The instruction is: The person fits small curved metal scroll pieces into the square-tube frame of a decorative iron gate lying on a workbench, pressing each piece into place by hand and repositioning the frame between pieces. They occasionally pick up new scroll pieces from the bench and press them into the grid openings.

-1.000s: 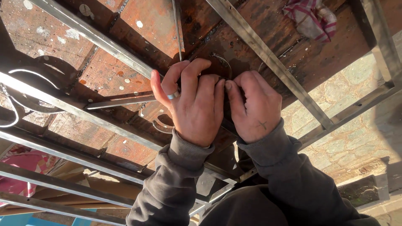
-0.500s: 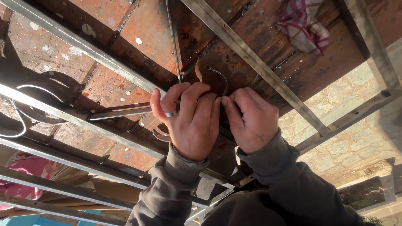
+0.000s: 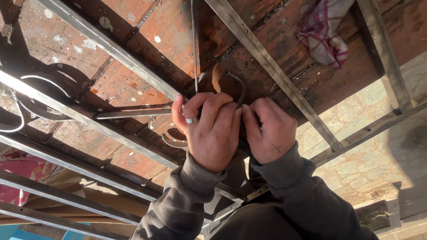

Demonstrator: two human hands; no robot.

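Rust-brown, paint-speckled boards (image 3: 147,35) fill most of the view, and over them lies a frame of long grey metal bars (image 3: 111,46) running in diagonals from the upper left toward the lower right. To the right the boards end and a pale stone-paved floor (image 3: 373,133) shows in sunlight. A striped red-and-white cloth (image 3: 327,35) lies crumpled on the boards near the top right corner. At the far left, curved metal scrollwork (image 3: 46,84) sits within the frame, and a patch of pink fabric (image 3: 18,178) shows in the lower left corner.

Both forearms, in dark grey sleeves (image 3: 187,200), rise from the bottom edge and converge at the middle of the view, the two hands side by side and nearly touching at the knuckles. The left hand (image 3: 213,133) has its back to the camera, its fingers curled and clenched around the metalwork, with a silver ring (image 3: 192,119) on one finger. The right hand (image 3: 269,131) is likewise curled tight, fingers folded down onto the same spot. Between and just above the hands a curved metal hook (image 3: 238,84) arcs up against the boards; its lower end disappears under the fingers, so both hands appear to grasp it. A thin upright rod (image 3: 195,49) runs down from the top edge to the left hand's fingers. A second curved metal piece (image 3: 173,141) lies just left of the left hand.
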